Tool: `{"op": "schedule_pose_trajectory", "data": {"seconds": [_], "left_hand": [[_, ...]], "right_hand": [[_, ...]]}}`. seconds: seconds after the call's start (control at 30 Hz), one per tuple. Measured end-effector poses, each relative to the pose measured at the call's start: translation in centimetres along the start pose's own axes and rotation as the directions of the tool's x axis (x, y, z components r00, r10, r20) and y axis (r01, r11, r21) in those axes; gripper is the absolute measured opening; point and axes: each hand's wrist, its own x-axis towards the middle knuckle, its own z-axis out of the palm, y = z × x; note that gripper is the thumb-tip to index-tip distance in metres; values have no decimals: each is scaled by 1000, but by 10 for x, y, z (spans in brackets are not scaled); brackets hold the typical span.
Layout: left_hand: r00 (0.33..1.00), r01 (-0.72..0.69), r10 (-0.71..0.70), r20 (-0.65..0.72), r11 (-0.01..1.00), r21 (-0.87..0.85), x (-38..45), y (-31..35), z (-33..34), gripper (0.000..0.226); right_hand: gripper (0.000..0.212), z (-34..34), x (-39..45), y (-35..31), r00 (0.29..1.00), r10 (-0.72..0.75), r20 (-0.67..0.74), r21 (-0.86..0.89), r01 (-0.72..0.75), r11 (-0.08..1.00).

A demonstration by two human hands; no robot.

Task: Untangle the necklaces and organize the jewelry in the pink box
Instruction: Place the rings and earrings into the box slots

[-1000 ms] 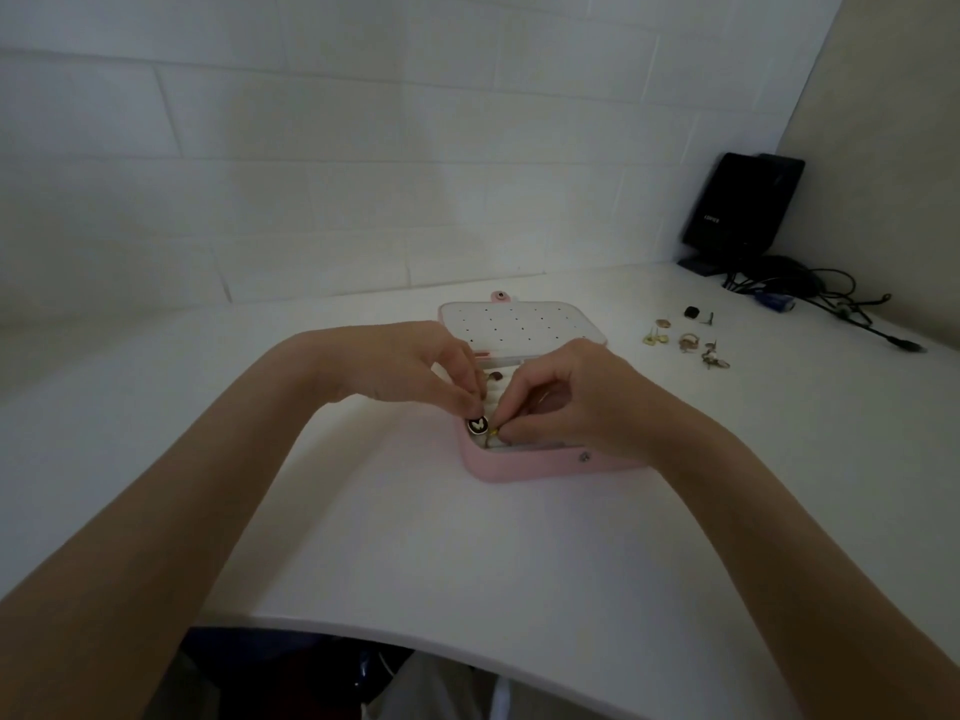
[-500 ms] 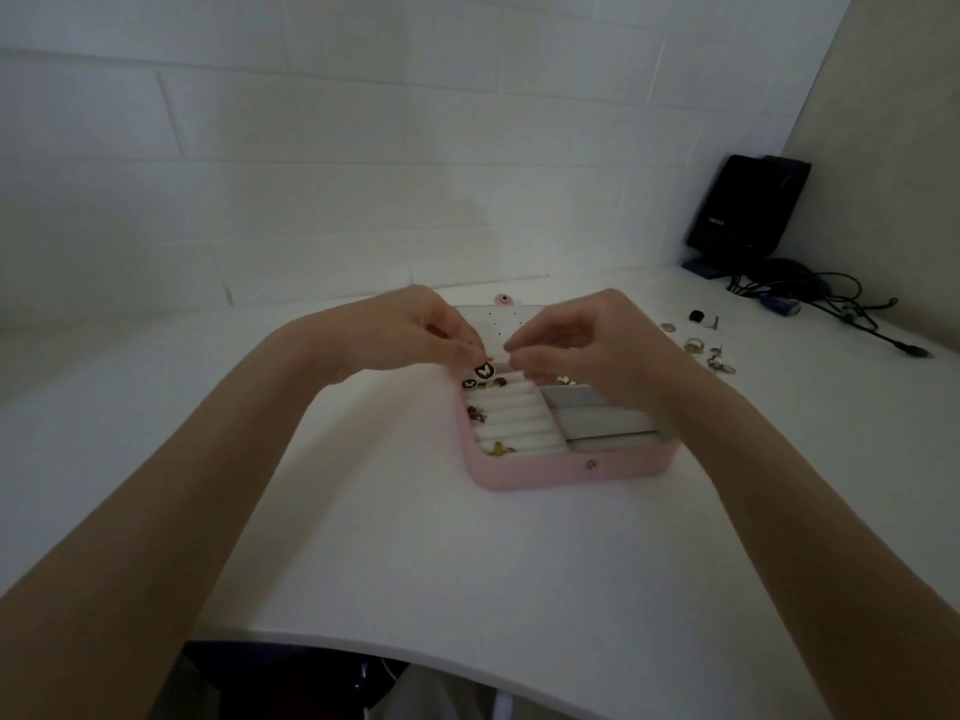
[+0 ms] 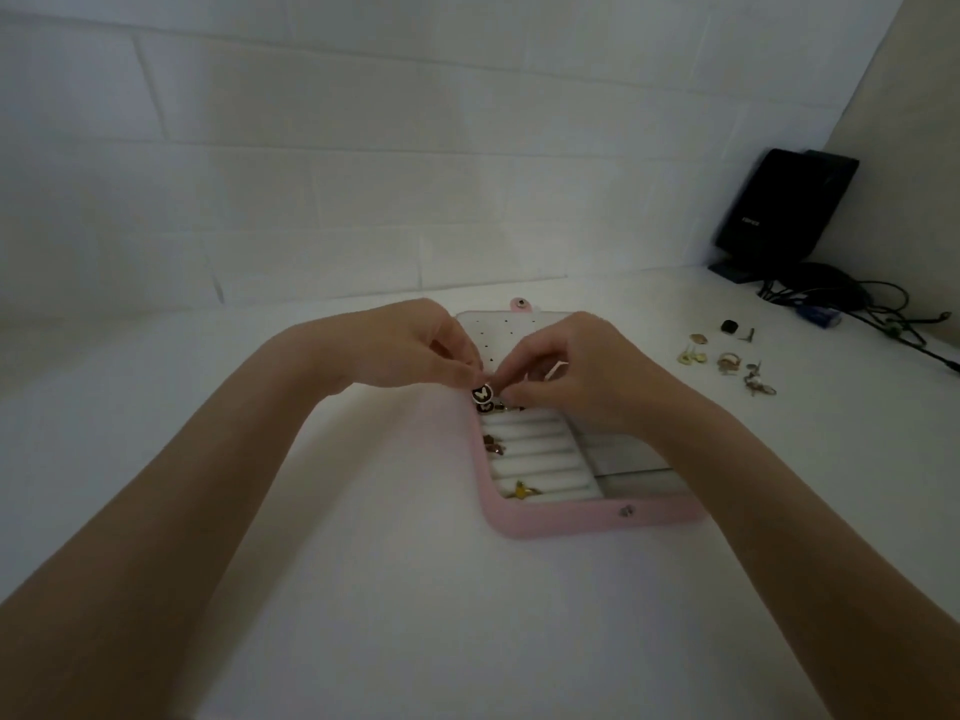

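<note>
The small round black charm with a white butterfly (image 3: pixel 481 393) looks light, stiff and easily dropped, so I judge its edge or post the best place to pinch. It hangs just under the meeting fingertips, above the far-left ring rolls of the open pink jewelry box (image 3: pixel 566 524). The left hand (image 3: pixel 410 345) and right hand (image 3: pixel 566 371) both pinch narrowly at it; exact contact is hidden.
</note>
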Motion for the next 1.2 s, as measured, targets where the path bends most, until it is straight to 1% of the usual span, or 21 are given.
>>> {"op": "schedule_pose_trajectory", "data": {"seconds": [0.07, 0.17, 0.23, 0.3, 0.37, 0.43, 0.53, 0.6, 0.63, 0.73, 0.83, 0.93, 1.1, 1.2], "left_hand": [[999, 35, -35, -4, 999, -15, -1, -3, -3, 14], [997, 73, -72, 26, 995, -67, 0, -2, -5, 8], [997, 74, -70, 46, 992, -100, 1, 0, -5, 9], [998, 62, -57, 40, 991, -117, 2, 0, -6, 9], [998, 53, -48, 37, 991, -125, 1, -1, -6, 9], [998, 50, -46, 30, 990, -135, 0, -1, -7, 9], [999, 51, -49, 20, 988, -142, -2, -2, -9, 10], [999, 54, -52, 17, 987, -148, -2, -2, -10, 9], [998, 57, -55, 17, 987, -148, -2, -2, -10, 9], [998, 60, -59, 12, 991, -123, -2, -2, -8, 8], [999, 48, -47, 14, 996, -72, -2, 2, -3, 9], [1000, 20, -19, 11, 999, -35, 0, 6, 4, 14], [1000, -7, 8, 17, 1000, -26, 3, 9, 12, 10], [999, -35, 35, 2, 999, 8, 4, 10, 12, 14]], "right_hand": [[14, 4, 2, 0, 1000, -13, 25, -59, 15, 998], [9, 7, 3, -1, 997, -41, 72, -70, 46, 996], [9, 7, 4, -1, 995, -63, 73, -101, 70, 992], [11, 7, 5, -2, 992, -97, 77, -171, 109, 979], [11, 9, 5, -1, 988, -132, 78, -197, 145, 970], [9, 10, 5, 4, 989, -143, 34, -123, 146, 982], [5, 7, 4, 8, 993, -114, -42, 78, 117, 990], [5, 0, 2, 8, 996, -80, -33, 188, 84, 979], [5, -2, 1, 8, 997, -71, -11, 205, 72, 976], [8, -5, -2, 11, 996, -72, 55, 139, 63, 988], [13, -4, -5, 14, 996, -68, 56, 74, 64, 995], [13, -7, -9, 15, 995, -84, 60, 25, 82, 996], [14, -10, -13, 19, 994, -95, 47, 51, 93, 994], [15, -9, -14, 21, 994, -91, 57, 44, 88, 995]]}}
